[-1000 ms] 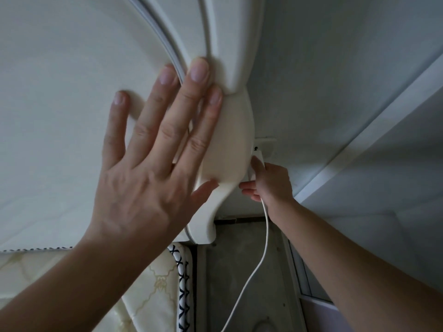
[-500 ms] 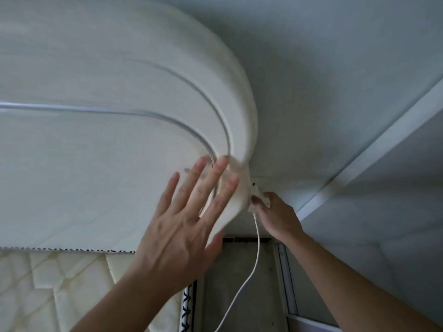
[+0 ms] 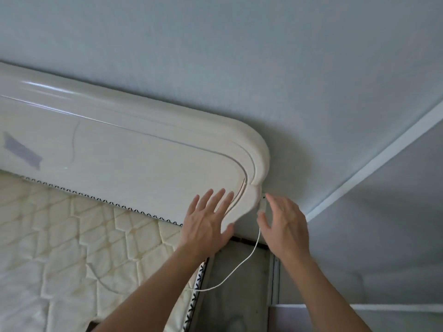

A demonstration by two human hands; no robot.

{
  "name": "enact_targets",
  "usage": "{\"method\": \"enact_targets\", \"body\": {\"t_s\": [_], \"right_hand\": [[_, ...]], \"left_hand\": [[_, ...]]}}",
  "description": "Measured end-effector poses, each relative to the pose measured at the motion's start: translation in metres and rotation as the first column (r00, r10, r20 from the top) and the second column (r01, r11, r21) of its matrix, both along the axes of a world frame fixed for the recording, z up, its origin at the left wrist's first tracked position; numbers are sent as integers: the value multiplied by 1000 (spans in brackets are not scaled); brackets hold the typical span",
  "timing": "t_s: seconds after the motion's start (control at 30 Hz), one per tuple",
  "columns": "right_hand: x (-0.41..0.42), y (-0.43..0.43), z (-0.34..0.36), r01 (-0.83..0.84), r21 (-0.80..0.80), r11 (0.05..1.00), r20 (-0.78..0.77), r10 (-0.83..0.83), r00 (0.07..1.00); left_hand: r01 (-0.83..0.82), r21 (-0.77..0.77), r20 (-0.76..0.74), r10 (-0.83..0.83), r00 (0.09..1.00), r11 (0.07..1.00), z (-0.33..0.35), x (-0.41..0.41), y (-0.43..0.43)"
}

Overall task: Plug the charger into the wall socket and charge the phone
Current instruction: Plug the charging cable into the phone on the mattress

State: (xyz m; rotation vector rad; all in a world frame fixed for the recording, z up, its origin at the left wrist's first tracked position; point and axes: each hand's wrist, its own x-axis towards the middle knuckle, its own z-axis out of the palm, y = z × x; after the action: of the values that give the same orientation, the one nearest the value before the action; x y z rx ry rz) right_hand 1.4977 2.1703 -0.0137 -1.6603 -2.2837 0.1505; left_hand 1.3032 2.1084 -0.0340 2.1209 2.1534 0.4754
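1. We locate the white charger [image 3: 263, 204] on the wall [image 3: 239, 56], in the narrow gap just right of the headboard [image 3: 143, 152]; the wall socket behind it is hidden, so we cannot confirm full seating.
2. The white cable [image 3: 242, 262] drops from the charger, crosses the floor gap and runs onto the mattress [image 3: 60, 236], where it passes under our left forearm. The phone is not in view.
3. Our right hand [image 3: 284, 222] is spread, fingers released, just beside the charger; contact with it cannot be determined.
4. Our left hand [image 3: 207, 220] lies flat and open against the headboard's lower corner, grasping nothing.
5. Compared with half a second ago, the right hand has let go of the charger, and the view has pulled back, showing more headboard and mattress.
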Motion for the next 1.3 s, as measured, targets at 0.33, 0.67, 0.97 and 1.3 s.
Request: {"method": "enact_targets", "body": {"t_s": [0.33,0.67,0.97,1.3], "right_hand": [[-105,-70,-4,-290,-20,957,19,291,957],[-202,-116,-26,-593,-77,802,3,595,804],[-281,-158,-82,-726,-199,659,70,748,660],[-387,-182,-234,-762,-307,570,105,816,568]], "left_hand": [[-363,-38,4,363,932,931,-7,-64,-123],[-692,-86,-6,695,719,716,-21,-128,-235],[-813,-259,23,844,535,522,-81,-175,-317],[-790,-431,-43,865,500,435,-230,-246,-370]]}}
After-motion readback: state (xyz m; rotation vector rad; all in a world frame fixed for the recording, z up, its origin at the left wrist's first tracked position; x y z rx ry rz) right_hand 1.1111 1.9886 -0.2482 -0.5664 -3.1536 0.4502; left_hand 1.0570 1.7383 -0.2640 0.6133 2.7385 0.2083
